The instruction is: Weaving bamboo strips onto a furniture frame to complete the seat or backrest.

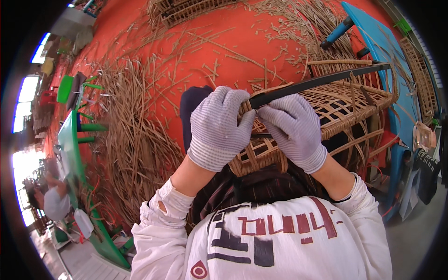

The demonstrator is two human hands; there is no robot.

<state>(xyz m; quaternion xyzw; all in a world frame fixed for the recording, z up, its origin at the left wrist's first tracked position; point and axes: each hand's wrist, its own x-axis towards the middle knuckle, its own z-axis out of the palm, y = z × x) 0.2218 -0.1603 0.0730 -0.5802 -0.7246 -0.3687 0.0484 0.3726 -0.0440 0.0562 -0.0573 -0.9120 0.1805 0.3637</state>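
The basket (326,112) rests on the lap, close for working. The left hand (221,128) and right hand (294,130) both curl tight fingers around its rim, by the dark strip (322,80)

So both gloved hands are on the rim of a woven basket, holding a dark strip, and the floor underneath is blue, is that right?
Not quite: the floor is orange-red, not blue, as the head view shows. The rest holds: the gloved left hand and right hand are on the rim of the woven basket, holding a dark strip.

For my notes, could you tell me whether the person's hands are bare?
No, both the left hand and right hand wear grey knitted gloves.
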